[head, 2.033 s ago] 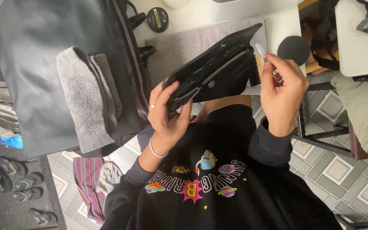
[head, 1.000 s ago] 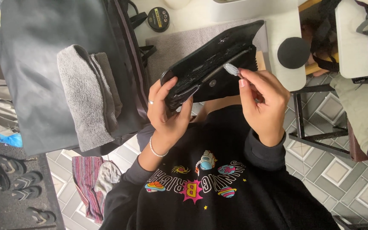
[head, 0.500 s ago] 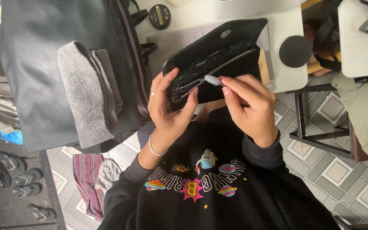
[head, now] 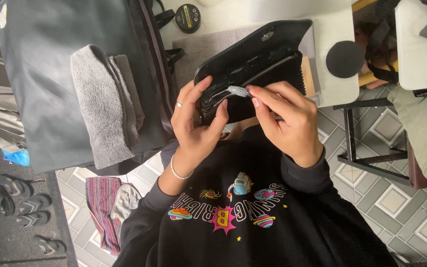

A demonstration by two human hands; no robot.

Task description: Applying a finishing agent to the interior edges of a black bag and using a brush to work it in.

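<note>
gripping black zip wallet [head: 253, 69], silver pull [head: 238, 91]

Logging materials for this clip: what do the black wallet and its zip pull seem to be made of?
Wallet: likely leather or a look-alike, black with a dull sheen and a metal snap on the flap. Zip pull: looks like silvery metal, bright and glinting, pinched by the right hand; the left hand grips the wallet's end.

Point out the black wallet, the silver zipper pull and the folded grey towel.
black wallet [head: 273, 44], head view, open flap.
silver zipper pull [head: 238, 91], head view, middle of the tab.
folded grey towel [head: 100, 104], head view, top fold.
</note>
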